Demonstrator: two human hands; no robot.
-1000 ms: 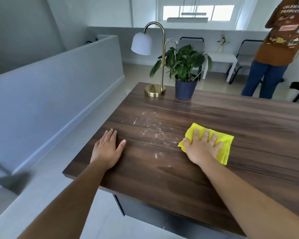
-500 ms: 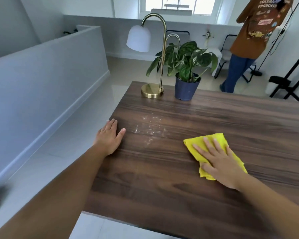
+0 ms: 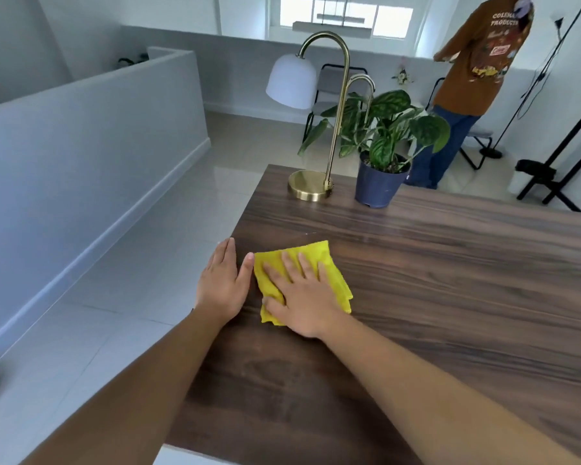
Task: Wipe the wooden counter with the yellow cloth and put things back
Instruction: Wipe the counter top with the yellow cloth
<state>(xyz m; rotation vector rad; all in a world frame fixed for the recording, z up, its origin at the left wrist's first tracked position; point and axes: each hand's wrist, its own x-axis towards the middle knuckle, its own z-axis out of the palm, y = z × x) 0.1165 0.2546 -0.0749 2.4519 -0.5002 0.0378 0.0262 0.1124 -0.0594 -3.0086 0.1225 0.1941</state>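
The cloth [image 3: 319,263] lies crumpled flat on the desk [image 3: 450,297], near its left edge. The right hand [image 3: 302,293] presses down on it, palm flat and fingers spread, covering most of it; yellow shows at the far side and right. The left hand [image 3: 223,283] lies flat just beside the cloth, fingers together, thumb tip touching the cloth's left corner, its outer side along the desk's left edge. A few pale specks [image 3: 311,233] sit just beyond the cloth. Right of the hands the dark wood runs wide and bare. At the far left corner stand a lamp [image 3: 311,189] with a brass base and a plant [image 3: 378,186] in a blue pot, close together and well apart from the cloth. Left of the desk is tiled floor [image 3: 131,263], then a low wall [image 3: 81,146]. A person [image 3: 477,72] in an orange shirt stands beyond the far edge.
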